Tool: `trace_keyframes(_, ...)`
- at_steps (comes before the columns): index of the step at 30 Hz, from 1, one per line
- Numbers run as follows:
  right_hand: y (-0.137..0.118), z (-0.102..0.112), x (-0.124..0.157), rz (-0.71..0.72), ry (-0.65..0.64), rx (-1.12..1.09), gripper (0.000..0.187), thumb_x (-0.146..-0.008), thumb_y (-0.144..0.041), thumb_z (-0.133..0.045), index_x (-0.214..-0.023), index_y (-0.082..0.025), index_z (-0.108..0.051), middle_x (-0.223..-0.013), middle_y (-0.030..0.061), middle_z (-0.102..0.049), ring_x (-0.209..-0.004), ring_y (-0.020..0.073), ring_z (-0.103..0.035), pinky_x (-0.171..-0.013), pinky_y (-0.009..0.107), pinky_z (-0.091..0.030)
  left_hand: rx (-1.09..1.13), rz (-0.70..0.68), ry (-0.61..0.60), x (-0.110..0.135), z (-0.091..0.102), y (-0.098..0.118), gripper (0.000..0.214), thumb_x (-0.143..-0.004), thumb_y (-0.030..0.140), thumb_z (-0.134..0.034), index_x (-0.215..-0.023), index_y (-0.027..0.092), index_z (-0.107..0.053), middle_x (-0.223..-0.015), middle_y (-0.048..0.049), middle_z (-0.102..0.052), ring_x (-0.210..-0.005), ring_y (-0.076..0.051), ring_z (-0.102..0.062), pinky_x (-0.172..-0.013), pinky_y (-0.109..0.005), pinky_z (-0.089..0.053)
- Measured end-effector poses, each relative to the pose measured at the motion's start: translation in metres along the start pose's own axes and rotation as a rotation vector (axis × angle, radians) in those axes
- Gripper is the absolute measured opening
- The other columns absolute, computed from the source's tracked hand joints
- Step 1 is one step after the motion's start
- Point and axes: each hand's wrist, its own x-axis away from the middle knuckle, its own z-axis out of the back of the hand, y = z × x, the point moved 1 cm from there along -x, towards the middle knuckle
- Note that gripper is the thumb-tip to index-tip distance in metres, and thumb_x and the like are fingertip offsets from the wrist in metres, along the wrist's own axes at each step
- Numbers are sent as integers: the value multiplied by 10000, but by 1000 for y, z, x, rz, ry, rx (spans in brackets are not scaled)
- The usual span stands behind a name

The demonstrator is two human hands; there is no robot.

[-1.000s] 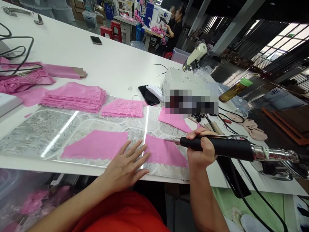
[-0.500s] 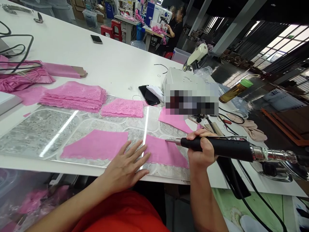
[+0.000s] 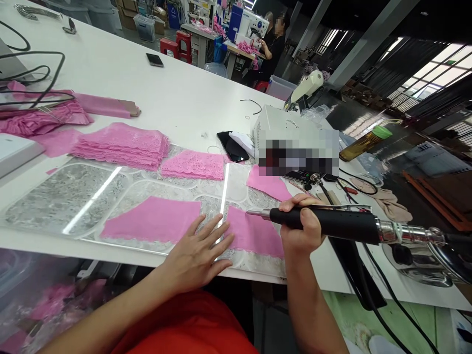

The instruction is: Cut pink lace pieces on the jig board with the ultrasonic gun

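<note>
1. The left hand (image 3: pixel 197 250) lies flat with fingers spread, bridging the gap between two pink pieces.
2. The right hand (image 3: pixel 303 231) is wrapped around a black tool (image 3: pixel 326 223), a smooth, thick cylinder with a slim silver tip and a shiny metal collar behind.
3. The right pink piece (image 3: pixel 252 236) lies on the glossy stone-patterned mat (image 3: pixel 70 196): plain, matte, straight-sided on its left. The tip points over its upper part; whether they touch, I cannot tell.
4. The left pink piece (image 3: pixel 153 220) lies flat beside it, tapering leftward, its near edge finely scalloped.
5. Beyond sit a low lacy stack (image 3: pixel 193 165) and a taller pink stack (image 3: pixel 120 146), its layered edges ruffled.
</note>
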Motion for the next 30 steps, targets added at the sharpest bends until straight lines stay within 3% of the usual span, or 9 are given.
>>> trace_keyframes(23, 4, -1, 2, -6, -24, 24, 38, -710, -207, -562, -744, -190, -571, -747, -18, -565, -546, 112, -544, -551, 314, -476, 16, 0, -4, 2, -1, 0, 413, -943, 480, -539, -1230, 196, -626, -1310, -77, -631, -1341, -285, -464, -1177, -469, -247)
trace_keyframes(30, -2, -13, 8, -40, -35, -12, 80, -698, -242, -559, -756, -190, -576, -756, -14, -554, -532, 100, -531, -532, 300, -471, 18, -26, -1, 2, 1, 1, 422, -950, 470, -534, -1248, 180, -606, -1311, -86, -629, -1342, -288, -464, -1165, -472, -267)
